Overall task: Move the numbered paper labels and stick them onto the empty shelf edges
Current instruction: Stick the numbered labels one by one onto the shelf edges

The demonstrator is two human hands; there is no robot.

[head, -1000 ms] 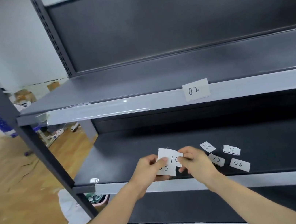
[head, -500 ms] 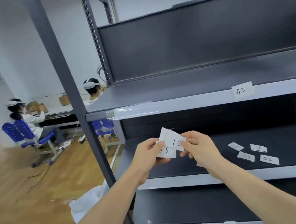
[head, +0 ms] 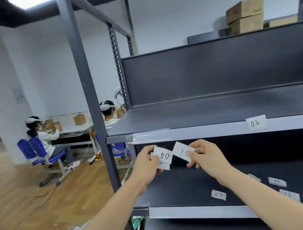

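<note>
Separately, hands [head: 146, 167] [head: 208, 156] pinch thin rectangular paper labels [head: 181, 150].

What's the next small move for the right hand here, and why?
Probably lift the right hand and press label 10 onto the bare stretch of the upper shelf edge just above it. That label is pinched alone, apart from the 04 stack in the left hand, and the edge shows only label 02, further right.
</note>
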